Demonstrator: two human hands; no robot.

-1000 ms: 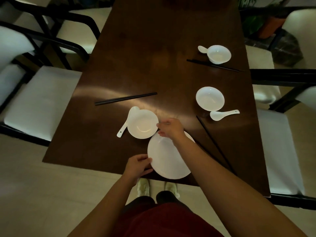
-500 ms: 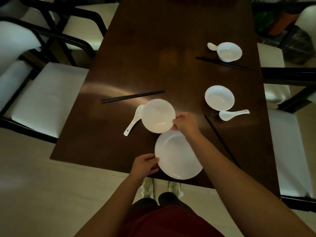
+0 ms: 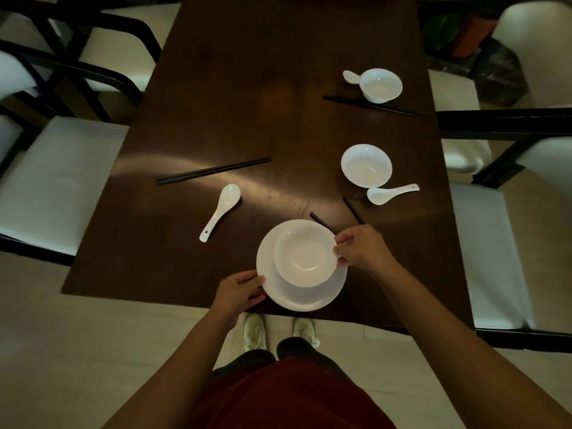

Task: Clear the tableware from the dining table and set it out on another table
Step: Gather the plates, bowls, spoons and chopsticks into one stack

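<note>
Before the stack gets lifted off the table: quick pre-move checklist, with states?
1. Small white bowl sitting inside the large white plate: ok, though off-centre toward the far rim.
2. Left hand gripping the plate rim: ok.
3. Right hand pinching the bowl rim: ok.
4. Bowl fully seated on the plate: cannot tell.
5. Black chopsticks clear of the plate: not ok, one end runs under the far edge.
6. White ceramic spoon collected: not ok, left of the stack on the table.
</note>
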